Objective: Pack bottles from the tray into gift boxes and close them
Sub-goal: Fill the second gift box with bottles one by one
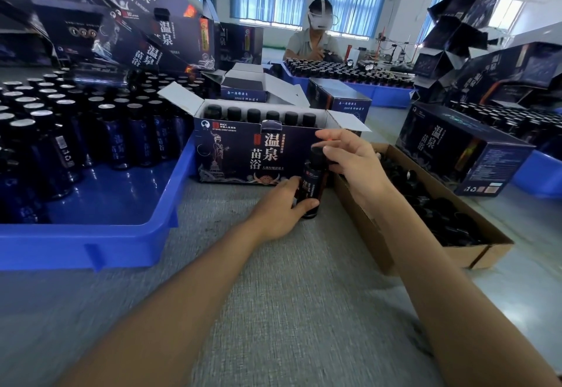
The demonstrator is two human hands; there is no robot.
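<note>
While left hand [278, 204] grips bottle [313, 186] base | right hand [349, 161] pinches cap [317, 153] — beside gift box [240, 155]

Grey table [273, 295], blue tray [100, 243], open gift box [243, 155], cardboard box [395, 234]

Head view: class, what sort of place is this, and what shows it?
Probably a packing workshop or small factory line: a blue tray crowded with dark bottles, printed gift boxes stacked around, and a second worker opposite behind another tray of bottles.
</note>
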